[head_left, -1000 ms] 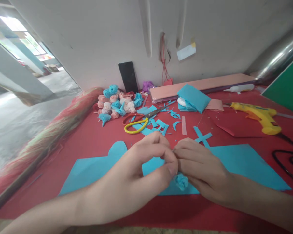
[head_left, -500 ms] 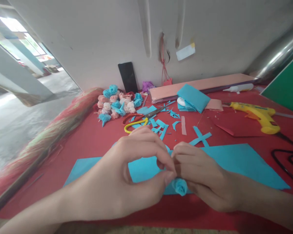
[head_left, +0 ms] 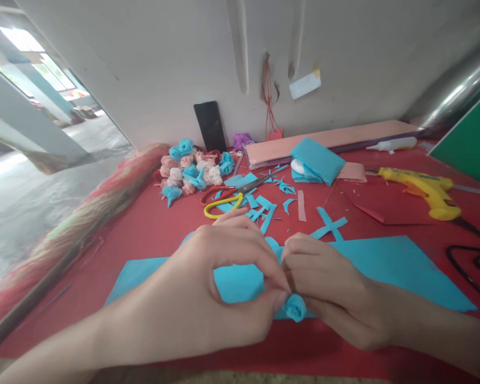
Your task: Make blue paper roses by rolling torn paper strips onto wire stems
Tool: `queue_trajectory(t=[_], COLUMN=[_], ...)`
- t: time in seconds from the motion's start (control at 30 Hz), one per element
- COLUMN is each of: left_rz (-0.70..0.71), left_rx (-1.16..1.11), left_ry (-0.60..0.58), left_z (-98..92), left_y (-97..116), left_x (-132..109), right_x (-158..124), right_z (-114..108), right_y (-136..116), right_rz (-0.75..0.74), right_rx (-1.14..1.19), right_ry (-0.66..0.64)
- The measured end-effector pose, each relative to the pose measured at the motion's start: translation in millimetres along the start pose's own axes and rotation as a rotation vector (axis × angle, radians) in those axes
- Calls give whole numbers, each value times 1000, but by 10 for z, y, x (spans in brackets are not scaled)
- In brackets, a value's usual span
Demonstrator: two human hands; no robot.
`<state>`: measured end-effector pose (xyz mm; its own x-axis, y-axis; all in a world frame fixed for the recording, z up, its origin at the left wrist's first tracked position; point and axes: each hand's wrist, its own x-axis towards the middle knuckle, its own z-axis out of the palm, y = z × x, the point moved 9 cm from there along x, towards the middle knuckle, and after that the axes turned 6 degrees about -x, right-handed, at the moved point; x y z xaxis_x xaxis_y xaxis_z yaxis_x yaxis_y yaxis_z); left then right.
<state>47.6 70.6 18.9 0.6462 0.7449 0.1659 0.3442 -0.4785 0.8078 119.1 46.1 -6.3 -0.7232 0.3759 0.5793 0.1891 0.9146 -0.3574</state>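
Left hand (head_left: 192, 298) pinches a small, round rose of crinkly blue paper (head_left: 295, 308); right hand (head_left: 340, 290) seems to grip its other side. It sits between them, swirly top facing us, bottom hidden.

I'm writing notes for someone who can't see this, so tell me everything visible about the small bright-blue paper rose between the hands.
The small bright-blue paper rose looks like crinkled crepe, its thin layers coiled around a centre. Its rounded face points roughly toward the camera, its base hidden. The bare left hand pinches at its left edge, and the bare right hand curls against its other side. Behind it lies a flat bright-blue paper sheet; whether they touch is unclear.
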Motion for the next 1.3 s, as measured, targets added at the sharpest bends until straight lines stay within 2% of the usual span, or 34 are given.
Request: queue_trajectory(t=[0.2, 0.43, 0.6, 0.83, 1.13, 1.3], left_rz=[-11, -164, -159, -94, -50, -143], left_rx=[49, -102, -116, -31, 52, -18], left_ry=[22, -44, -60, 20, -7, -36], left_z=[4, 91, 81, 40, 54, 71], left_y=[-14, -158, -108, -63, -114, -161], left_x=[-37, -28, -44, -51, -65, -76], right_x=[2, -9, -15, -21, -8, -7], right_z=[0, 19, 23, 33, 39, 25], right_y=[-23, -59, -47, -38, -21, -25], right_rz=[-34, -125, -123, -124, -111, -103], right_rx=[-12, -105, -114, -110, -125, -127], right_ry=[27, 77, 84, 75, 75, 80])
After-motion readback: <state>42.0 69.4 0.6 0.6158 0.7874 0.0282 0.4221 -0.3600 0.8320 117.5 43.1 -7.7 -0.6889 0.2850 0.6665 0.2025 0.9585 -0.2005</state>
